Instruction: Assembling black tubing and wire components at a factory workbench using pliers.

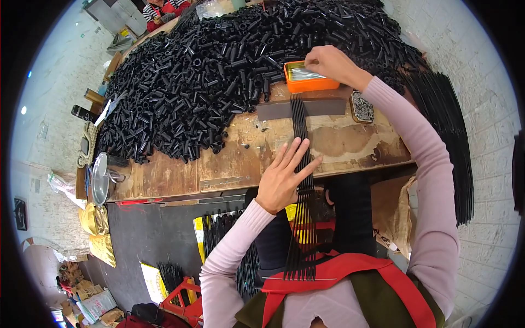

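My left hand (281,177) lies flat with its fingers apart on a row of thin black rods (299,123). The rods run side by side from the table, over its front edge, down to my lap. Their far tips rest across a flat grey-brown strip (273,111). Above an orange open box (313,86), my right hand (330,61) dips its curled fingertips in at the right side. Thin silvery pins (300,73) lie in that box. Whatever the right fingertips pinch is hidden by the hand.
A big heap of short black tubular parts (208,76) covers the back and left of the wooden table (229,164). A small tray of tiny metal pieces (362,107) stands right of the strip. Long black rods (445,142) hang over the right edge. Another person (159,11) sits far off.
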`<action>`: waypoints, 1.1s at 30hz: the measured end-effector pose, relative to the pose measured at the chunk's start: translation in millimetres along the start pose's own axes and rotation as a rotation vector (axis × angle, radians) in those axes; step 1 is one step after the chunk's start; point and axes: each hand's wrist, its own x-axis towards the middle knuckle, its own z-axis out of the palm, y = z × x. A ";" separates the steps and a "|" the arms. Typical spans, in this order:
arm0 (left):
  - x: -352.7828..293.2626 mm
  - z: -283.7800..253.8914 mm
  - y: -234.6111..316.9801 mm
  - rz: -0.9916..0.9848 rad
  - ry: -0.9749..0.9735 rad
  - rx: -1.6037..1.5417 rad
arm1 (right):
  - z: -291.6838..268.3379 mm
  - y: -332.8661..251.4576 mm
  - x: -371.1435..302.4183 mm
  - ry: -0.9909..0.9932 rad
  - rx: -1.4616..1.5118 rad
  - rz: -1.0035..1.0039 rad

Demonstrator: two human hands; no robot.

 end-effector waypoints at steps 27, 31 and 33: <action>0.0 1.4 -0.3 -0.002 -0.005 -0.041 | 28.0 -38.5 -72.1 -0.039 -0.097 -0.194; 2.6 -0.5 1.0 0.012 -0.002 -0.037 | 32.9 -24.1 -62.8 -0.016 -0.063 -0.256; 2.3 -0.2 0.5 0.003 -0.010 -0.047 | 34.4 -23.1 -58.2 -0.001 -0.008 -0.284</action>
